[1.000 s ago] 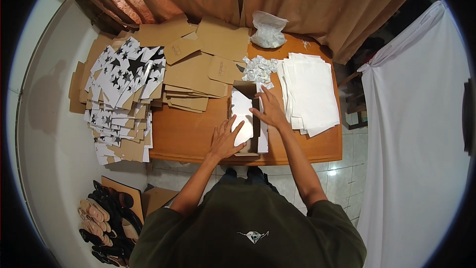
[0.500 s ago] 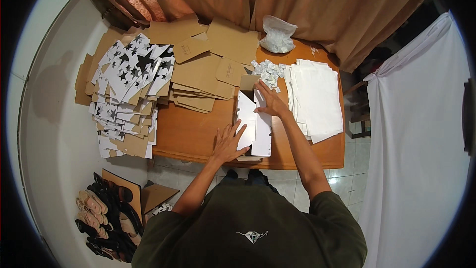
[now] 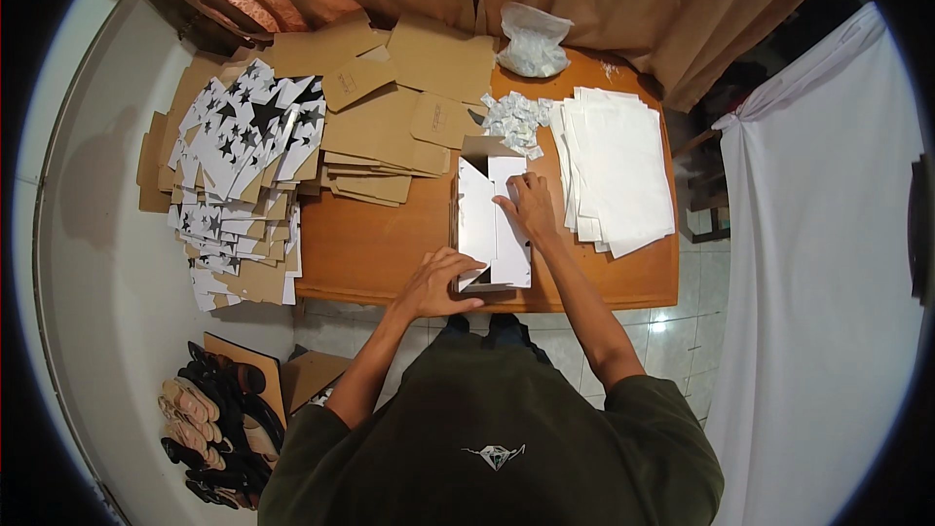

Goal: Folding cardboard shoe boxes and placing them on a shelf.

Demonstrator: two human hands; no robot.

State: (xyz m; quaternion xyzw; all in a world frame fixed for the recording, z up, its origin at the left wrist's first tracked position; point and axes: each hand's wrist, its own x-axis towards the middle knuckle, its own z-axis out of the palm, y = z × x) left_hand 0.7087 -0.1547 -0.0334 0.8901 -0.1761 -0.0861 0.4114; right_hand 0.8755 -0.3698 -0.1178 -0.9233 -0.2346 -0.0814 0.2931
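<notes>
A long white cardboard box (image 3: pixel 475 219) stands at the table's front edge, its top panels partly folded in and a brown flap raised at its far end. My left hand (image 3: pixel 433 284) grips the near left corner, thumb low at the end and fingers over the top edge. A dark gap shows in the box beside those fingertips. On the right top panel, my right hand (image 3: pixel 532 206) has its fingers bent and its thumb toward the middle seam, holding the box there.
Star-printed cardboard pieces (image 3: pixel 243 136) are heaped at the left, with brown cardboard sheets (image 3: pixel 380 141) behind. Small white packets (image 3: pixel 516 120) lie beyond the box, near a clear plastic bag (image 3: pixel 535 44). White paper sheets (image 3: pixel 618 170) are stacked right. Shoes (image 3: pixel 209 419) stand lower left.
My left hand has gone from lying spread on the box's left side to gripping its near corner. My right hand has drawn back toward me along the right panel, its fingers now more bent.
</notes>
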